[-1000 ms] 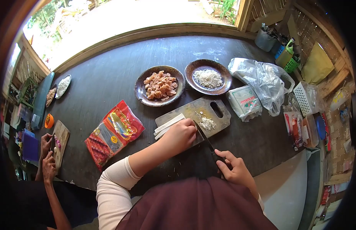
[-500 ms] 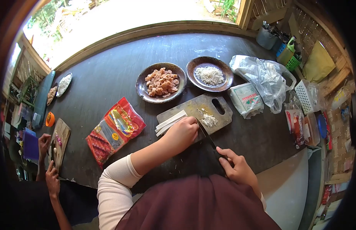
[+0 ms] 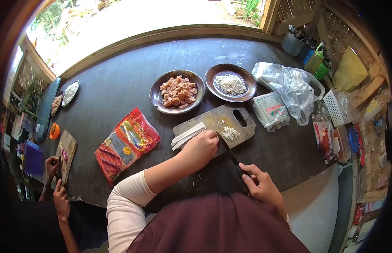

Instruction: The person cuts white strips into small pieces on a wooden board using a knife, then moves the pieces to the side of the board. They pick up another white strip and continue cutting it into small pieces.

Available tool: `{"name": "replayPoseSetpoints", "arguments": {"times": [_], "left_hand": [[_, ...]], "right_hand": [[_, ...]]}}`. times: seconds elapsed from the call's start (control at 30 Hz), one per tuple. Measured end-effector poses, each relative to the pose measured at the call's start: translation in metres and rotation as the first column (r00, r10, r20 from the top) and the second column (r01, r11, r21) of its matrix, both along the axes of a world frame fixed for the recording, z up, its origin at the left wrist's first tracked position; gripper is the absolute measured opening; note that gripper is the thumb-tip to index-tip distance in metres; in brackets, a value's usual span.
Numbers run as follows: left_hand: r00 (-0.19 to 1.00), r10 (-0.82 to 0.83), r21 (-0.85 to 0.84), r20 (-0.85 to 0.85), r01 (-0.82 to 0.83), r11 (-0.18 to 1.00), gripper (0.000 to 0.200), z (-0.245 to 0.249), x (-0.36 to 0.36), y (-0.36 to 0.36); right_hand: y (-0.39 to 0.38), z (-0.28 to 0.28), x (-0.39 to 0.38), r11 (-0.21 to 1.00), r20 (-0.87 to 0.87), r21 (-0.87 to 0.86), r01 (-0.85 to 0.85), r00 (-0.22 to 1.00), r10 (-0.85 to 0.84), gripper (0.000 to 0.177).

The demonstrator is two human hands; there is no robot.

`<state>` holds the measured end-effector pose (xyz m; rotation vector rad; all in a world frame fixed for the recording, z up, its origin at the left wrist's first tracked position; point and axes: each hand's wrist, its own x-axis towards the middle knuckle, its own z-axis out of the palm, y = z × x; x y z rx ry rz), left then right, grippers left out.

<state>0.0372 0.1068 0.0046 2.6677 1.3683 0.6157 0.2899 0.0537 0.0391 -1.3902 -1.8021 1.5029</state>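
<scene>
My left hand (image 3: pixel 201 147) is closed over the near ends of long white strips (image 3: pixel 188 135) on the wooden cutting board (image 3: pixel 212 119). In my right hand (image 3: pixel 260 184) is a dark-handled knife (image 3: pixel 230 155), its blade angled across the board's near edge beside my left fingertips. Thin white shreds (image 3: pixel 229 132) lie on the board, right of the blade. Behind the board stand a brown plate of white shreds (image 3: pixel 230 84) and a brown plate of reddish-brown slices (image 3: pixel 178 91).
A red food packet (image 3: pixel 127 145) lies left of the board. To the right are a white packet (image 3: pixel 270 110), a plastic bag (image 3: pixel 290 86) and a white basket (image 3: pixel 334 105). At far left a co-worker's hands (image 3: pixel 60 198) hold a knife by another board (image 3: pixel 67 156).
The co-worker's hands have shifted slightly, and their knife sits differently by the board. My own hands and knife are almost unmoved.
</scene>
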Motion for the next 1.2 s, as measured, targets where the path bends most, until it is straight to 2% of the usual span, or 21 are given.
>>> {"name": "replayPoseSetpoints", "arguments": {"times": [0.13,0.23,0.43,0.53,0.63,0.73,0.8,0.93,1.1,1.13,1.2], "left_hand": [[0.999,-0.006,0.026,-0.041,0.007,1.0,0.01,0.001,0.001,-0.001],[0.998,-0.016,0.031,-0.057,0.018,0.999,0.012,0.002,0.0,-0.001],[0.999,0.004,-0.001,-0.032,-0.004,1.0,0.012,0.001,0.001,-0.001],[1.0,0.01,-0.011,-0.004,-0.01,1.0,0.011,-0.002,0.0,0.0],[0.997,-0.01,-0.009,-0.075,0.009,1.0,0.011,-0.002,-0.001,0.0],[1.0,-0.006,-0.015,-0.007,0.006,1.0,0.01,0.001,0.001,-0.001],[1.0,0.001,-0.001,-0.004,-0.001,1.0,0.01,0.002,0.0,-0.001],[1.0,0.0,-0.011,-0.025,0.0,1.0,0.011,-0.001,0.001,-0.001],[0.998,0.041,-0.019,0.043,-0.04,0.999,0.011,-0.005,0.002,0.0],[0.998,0.04,-0.019,0.041,-0.039,0.999,0.011,-0.003,0.003,-0.001],[0.997,0.052,-0.041,0.047,-0.05,0.998,0.01,0.002,0.003,-0.002]], "right_hand": [[0.008,0.006,-0.012,1.0,0.008,0.018,0.007,1.0,-0.007,0.034],[0.01,0.014,-0.019,0.997,-0.008,-0.07,0.023,1.0,-0.024,0.035],[0.006,0.01,-0.013,0.999,-0.04,-0.035,0.042,0.998,-0.044,0.035],[0.004,0.008,-0.01,1.0,-0.028,-0.016,0.006,1.0,-0.006,0.035],[0.004,0.005,-0.011,0.998,0.006,0.05,-0.026,1.0,0.025,0.035],[0.002,0.011,-0.015,0.998,0.062,0.05,-0.03,0.998,0.027,0.035],[0.001,0.012,-0.017,0.986,0.066,0.159,-0.053,0.997,0.043,0.035],[0.004,0.014,-0.023,0.986,0.071,0.155,-0.054,0.997,0.043,0.035],[0.007,0.004,-0.024,0.983,-0.005,0.179,-0.037,0.999,0.038,0.034],[0.007,0.008,-0.024,0.983,-0.006,0.178,-0.035,0.999,0.037,0.034],[0.006,0.02,-0.025,1.0,0.111,-0.003,-0.023,0.994,0.023,0.034]]}}
